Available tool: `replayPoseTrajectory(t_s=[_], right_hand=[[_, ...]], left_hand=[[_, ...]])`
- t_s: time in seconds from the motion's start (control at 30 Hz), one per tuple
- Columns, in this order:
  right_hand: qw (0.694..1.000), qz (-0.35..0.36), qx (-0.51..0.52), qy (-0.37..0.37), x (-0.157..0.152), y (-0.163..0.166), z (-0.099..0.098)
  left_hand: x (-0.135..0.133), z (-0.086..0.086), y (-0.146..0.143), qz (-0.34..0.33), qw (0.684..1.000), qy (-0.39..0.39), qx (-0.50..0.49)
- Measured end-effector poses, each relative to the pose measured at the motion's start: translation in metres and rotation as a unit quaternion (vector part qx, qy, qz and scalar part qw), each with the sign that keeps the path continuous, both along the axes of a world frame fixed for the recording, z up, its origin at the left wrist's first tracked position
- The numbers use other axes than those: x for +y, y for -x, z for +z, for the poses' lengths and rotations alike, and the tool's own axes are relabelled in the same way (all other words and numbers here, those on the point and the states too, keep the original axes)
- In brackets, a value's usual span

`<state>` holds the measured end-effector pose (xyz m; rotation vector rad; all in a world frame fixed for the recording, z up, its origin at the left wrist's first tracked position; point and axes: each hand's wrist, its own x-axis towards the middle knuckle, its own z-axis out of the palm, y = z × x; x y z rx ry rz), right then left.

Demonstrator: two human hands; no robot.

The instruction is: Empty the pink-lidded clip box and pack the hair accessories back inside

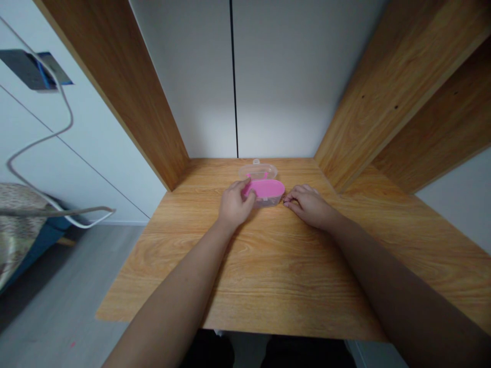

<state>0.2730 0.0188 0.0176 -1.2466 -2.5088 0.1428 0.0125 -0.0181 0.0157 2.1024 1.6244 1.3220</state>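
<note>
Box point(264, 191) lies open: left hand point(235, 204) grips its pink end, curled right hand point(309, 205) touches the other, holding nothing.

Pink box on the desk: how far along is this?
Done: the small pink-and-clear plastic box sits on the wooden desk, its clear lid open behind it. In hand: the left hand touches the box's left end; the right hand rests beside its right end, fingers at the edge. Left: nothing visibly taken out or put in; contents unclear.

no readable text, labels, brands, numbers or signs anywhere
</note>
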Motion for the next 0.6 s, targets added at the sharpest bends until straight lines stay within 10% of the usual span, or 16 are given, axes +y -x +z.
replayPoseTrajectory(t_s=[0.6], right_hand=[[0.985,0.152,0.08,-0.024,-0.01,0.003,0.015]], left_hand=[[0.0,0.001,-0.001,0.0,1.0,-0.003,-0.007]])
